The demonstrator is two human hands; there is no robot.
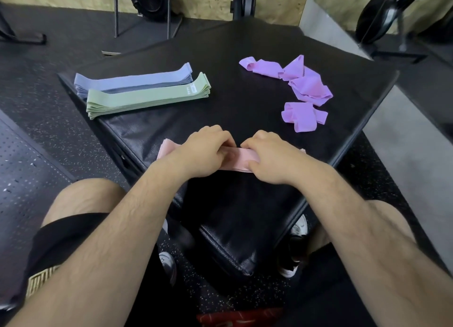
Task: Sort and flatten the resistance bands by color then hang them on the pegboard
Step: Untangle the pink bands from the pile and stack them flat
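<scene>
Pink resistance bands [241,157] lie in a stack on the near part of the black padded box [245,101]. My left hand [204,152] and my right hand [268,158] both rest on this stack, fingers curled and pinching the top pink band near its middle. At the far left lies a flat stack of blue bands [132,81], with a flat stack of green bands [147,97] just in front of it. Several crumpled purple bands [301,86] lie loose at the far right.
A dark perforated pegboard [22,179] lies on the speckled rubber floor at my left. My bare knees and shoes flank the box's near corner. Black gym equipment frames [147,5] stand behind the box by an OSB wall.
</scene>
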